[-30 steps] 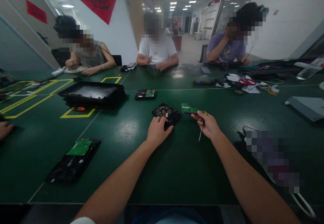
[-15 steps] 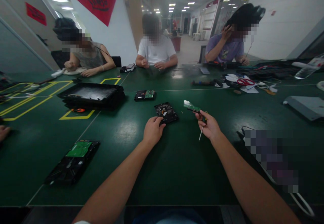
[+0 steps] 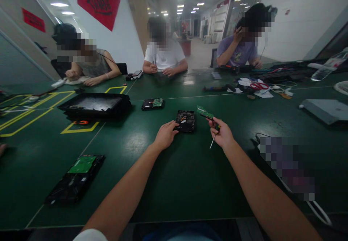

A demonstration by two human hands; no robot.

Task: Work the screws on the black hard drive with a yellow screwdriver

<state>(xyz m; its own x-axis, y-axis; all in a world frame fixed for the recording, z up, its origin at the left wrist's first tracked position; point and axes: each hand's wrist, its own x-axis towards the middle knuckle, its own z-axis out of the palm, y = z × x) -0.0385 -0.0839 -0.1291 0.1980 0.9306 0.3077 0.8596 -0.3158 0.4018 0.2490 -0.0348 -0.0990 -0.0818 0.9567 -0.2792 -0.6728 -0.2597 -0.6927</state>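
Note:
My left hand [image 3: 166, 135] touches the left side of a black hard drive [image 3: 186, 122] lying on the green table, its fingertips at the edge. My right hand [image 3: 221, 134] is closed on a green circuit board [image 3: 204, 112] and a screwdriver [image 3: 212, 141], whose shaft points down toward me. The board is held just above and to the right of the drive. Another drive with a green board [image 3: 152, 103] lies farther back. At the left front is a larger-looking drive [image 3: 74, 179] with a green board on it.
Black trays [image 3: 95, 105] are stacked at the left beside yellow tape. A grey metal case [image 3: 324, 110] and a bottle [image 3: 330, 66] stand at the right. Red scissors [image 3: 259, 86] lie among papers. Three people sit across the table.
The drive by my left hand has turned and now sits straighter, a little to the right. The camera view has shifted slightly. My right hand keeps the board and screwdriver.

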